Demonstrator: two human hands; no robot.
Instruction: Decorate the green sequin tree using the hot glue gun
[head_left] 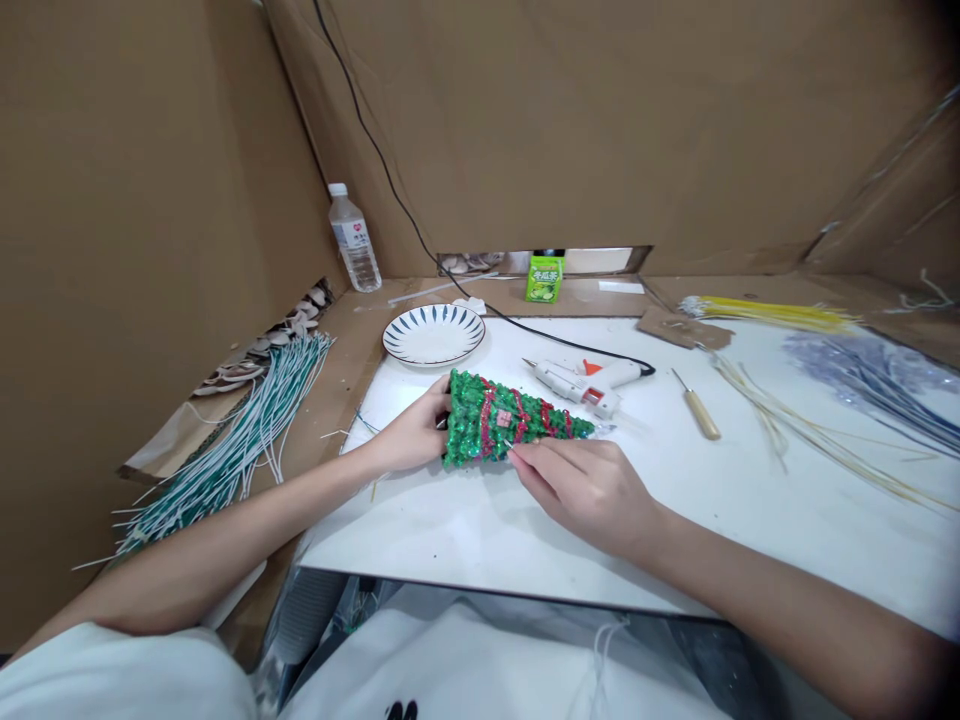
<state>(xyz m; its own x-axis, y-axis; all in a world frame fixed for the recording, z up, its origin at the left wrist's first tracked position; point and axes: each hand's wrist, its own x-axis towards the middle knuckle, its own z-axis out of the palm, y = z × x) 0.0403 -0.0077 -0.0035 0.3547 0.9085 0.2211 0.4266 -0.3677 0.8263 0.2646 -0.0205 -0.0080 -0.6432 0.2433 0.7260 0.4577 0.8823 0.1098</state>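
Note:
A small green Christmas tree [465, 415] with red garland bands and a pink square ornament [505, 418] lies on its side above the white board, its tip to the right. My left hand [420, 428] is closed around its wide base, the fingers partly hidden behind it. With thumb and fingertips pinched, my right hand [581, 490] is at the tree's lower edge. Something small and pale shows at those fingertips, too small to name. Just beyond the tree rests a white hot glue gun [577, 385] with a red trigger.
A white plate with blue strokes [433, 335] stands behind the tree. To the right lie a wooden-handled awl [697, 408], yellow strands [772, 313] and blue-grey stems [885, 385]. Green-and-white strands [232, 450] lie left. A water bottle [354, 240] and green carton [544, 278] stand at the back, near a black cord [397, 195].

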